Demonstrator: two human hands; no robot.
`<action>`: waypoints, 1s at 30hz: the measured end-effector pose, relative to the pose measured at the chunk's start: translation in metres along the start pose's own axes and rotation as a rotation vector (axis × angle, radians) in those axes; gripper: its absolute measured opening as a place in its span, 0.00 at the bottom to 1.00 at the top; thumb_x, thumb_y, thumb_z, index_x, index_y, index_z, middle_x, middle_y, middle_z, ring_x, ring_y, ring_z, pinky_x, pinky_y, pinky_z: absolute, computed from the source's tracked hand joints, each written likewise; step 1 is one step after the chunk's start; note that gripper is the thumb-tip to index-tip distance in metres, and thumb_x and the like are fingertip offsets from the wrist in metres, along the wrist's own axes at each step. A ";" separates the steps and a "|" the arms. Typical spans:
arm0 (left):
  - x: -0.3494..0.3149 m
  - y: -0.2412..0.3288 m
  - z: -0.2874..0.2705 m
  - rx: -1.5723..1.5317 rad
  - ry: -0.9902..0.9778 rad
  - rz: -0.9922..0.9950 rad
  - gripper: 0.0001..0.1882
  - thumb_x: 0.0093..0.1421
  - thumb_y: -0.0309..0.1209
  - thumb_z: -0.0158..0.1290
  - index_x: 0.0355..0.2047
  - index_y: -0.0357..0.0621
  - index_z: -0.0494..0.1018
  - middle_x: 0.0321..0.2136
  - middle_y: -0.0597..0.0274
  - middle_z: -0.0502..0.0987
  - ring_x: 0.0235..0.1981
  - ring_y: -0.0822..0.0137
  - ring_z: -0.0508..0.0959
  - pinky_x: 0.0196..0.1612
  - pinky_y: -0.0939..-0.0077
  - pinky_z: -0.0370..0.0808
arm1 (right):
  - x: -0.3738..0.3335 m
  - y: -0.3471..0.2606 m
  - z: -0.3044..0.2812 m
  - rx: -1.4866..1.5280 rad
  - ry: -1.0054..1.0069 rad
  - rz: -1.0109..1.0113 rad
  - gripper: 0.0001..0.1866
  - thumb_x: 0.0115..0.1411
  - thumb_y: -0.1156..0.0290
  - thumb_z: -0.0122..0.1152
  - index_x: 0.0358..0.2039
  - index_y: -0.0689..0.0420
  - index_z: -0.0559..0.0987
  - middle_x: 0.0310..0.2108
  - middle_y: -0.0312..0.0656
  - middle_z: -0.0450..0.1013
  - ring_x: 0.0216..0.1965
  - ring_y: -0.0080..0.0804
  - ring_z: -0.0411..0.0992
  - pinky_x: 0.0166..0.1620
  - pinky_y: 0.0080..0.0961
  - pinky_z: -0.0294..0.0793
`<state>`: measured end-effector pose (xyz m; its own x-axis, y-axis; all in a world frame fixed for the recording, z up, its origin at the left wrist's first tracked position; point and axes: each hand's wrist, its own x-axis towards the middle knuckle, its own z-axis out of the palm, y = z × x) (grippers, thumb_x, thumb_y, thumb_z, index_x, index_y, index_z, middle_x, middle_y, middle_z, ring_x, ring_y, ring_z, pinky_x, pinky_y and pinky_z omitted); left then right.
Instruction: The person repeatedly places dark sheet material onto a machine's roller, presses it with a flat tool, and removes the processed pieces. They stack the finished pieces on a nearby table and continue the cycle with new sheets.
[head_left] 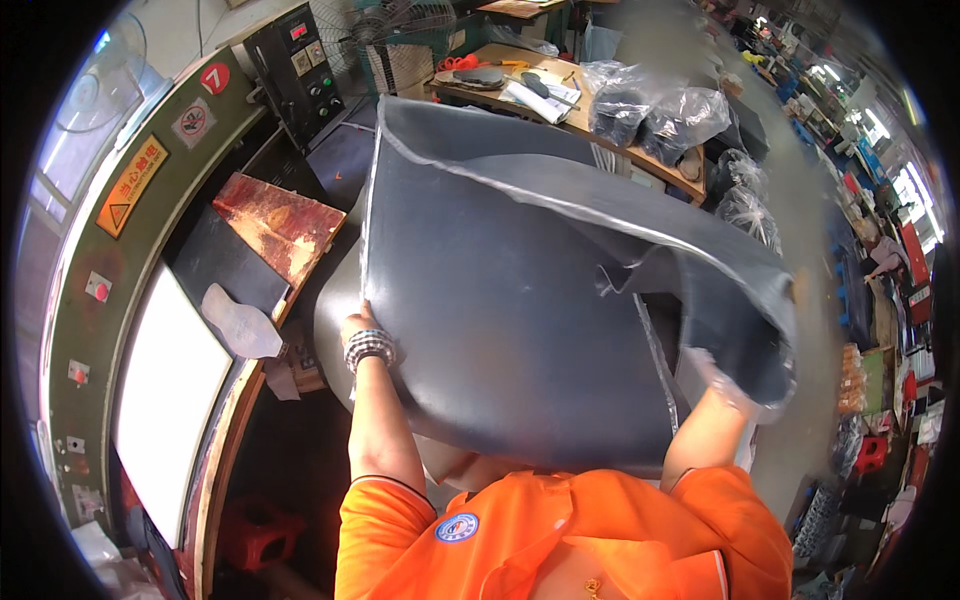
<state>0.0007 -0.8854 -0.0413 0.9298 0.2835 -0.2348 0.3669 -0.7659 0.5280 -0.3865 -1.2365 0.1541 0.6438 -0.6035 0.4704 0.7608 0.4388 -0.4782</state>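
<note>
A: What do we have in the way of containers?

B: Clear plastic bags (688, 115) stand at the edge of the wooden table (555, 68). We see dark contents inside, but we cannot tell what they are.

A: And where do we find the dark sheet (500, 310)?

B: Right in front of the orange shirt (580, 520), spread between both hands, its far side curling over and its right end rolled into a loop.

A: How do we judge the grip?

B: We see the left hand (360, 322) pinching the sheet's left edge, a checked band (370, 346) around that wrist. The right hand (722, 378) reaches into the curled right end, which partly covers it, so we cannot tell how far its fingers close.

A: Any labels?

B: On the green machine (75, 290) we have an orange warning sign (133, 187) with a triangle, a round red sticker (215, 79) and a prohibition sign (194, 122). The shirt bears a round blue badge (457, 528).
</note>
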 end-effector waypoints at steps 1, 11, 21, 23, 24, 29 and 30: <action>0.000 0.000 0.000 -0.006 -0.007 -0.030 0.29 0.66 0.55 0.52 0.36 0.37 0.82 0.35 0.42 0.83 0.38 0.47 0.83 0.44 0.56 0.78 | -0.005 -0.016 -0.007 -0.014 -0.026 -0.049 0.29 0.71 0.56 0.46 0.65 0.61 0.64 0.66 0.47 0.61 0.67 0.39 0.59 0.69 0.35 0.56; 0.006 -0.001 0.002 0.027 0.008 0.028 0.30 0.67 0.54 0.50 0.38 0.33 0.81 0.36 0.39 0.83 0.43 0.46 0.83 0.49 0.56 0.78 | -0.114 -0.204 0.060 0.319 -0.276 -0.482 0.13 0.68 0.73 0.48 0.24 0.53 0.73 0.18 0.26 0.71 0.18 0.12 0.70 0.19 0.13 0.68; 0.052 -0.034 -0.026 0.042 -0.320 0.494 0.36 0.65 0.59 0.51 0.52 0.33 0.76 0.47 0.42 0.80 0.51 0.52 0.79 0.54 0.58 0.74 | -0.366 -0.240 0.090 1.832 -0.478 0.209 0.12 0.66 0.63 0.56 0.28 0.54 0.80 0.27 0.37 0.77 0.31 0.31 0.78 0.38 0.28 0.78; 0.050 -0.059 -0.048 -0.314 -0.578 0.490 0.37 0.65 0.59 0.53 0.54 0.32 0.75 0.46 0.49 0.81 0.47 0.61 0.80 0.52 0.67 0.75 | -0.390 -0.247 0.106 1.803 -0.455 0.175 0.12 0.66 0.63 0.56 0.28 0.54 0.80 0.27 0.37 0.77 0.31 0.32 0.78 0.37 0.28 0.78; 0.047 -0.075 -0.061 -0.428 -0.735 0.407 0.37 0.66 0.57 0.53 0.54 0.31 0.73 0.46 0.54 0.81 0.45 0.67 0.80 0.50 0.73 0.76 | -0.399 -0.256 0.113 1.790 -0.442 0.165 0.12 0.66 0.63 0.56 0.27 0.53 0.80 0.27 0.37 0.77 0.31 0.32 0.78 0.37 0.28 0.78; -0.023 -0.178 -0.053 -0.550 -1.040 0.472 0.24 0.75 0.45 0.39 0.62 0.43 0.66 0.57 0.58 0.73 0.57 0.58 0.72 0.59 0.52 0.72 | -0.444 -0.325 0.143 1.761 -0.380 0.246 0.12 0.65 0.63 0.56 0.26 0.51 0.80 0.27 0.35 0.77 0.29 0.32 0.77 0.35 0.29 0.77; -0.037 -0.193 -0.045 -0.290 -0.946 0.629 0.23 0.75 0.43 0.40 0.62 0.43 0.66 0.56 0.57 0.72 0.57 0.57 0.71 0.60 0.52 0.71 | -0.453 -0.340 0.150 1.685 -0.339 0.286 0.12 0.65 0.63 0.56 0.25 0.50 0.80 0.27 0.35 0.77 0.29 0.33 0.77 0.35 0.30 0.77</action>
<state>-0.1028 -0.7224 -0.0981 0.6014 -0.7341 -0.3153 -0.0428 -0.4236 0.9048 -0.9241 -1.0128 0.2146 0.5814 -0.3324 0.7427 -0.2665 0.7846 0.5598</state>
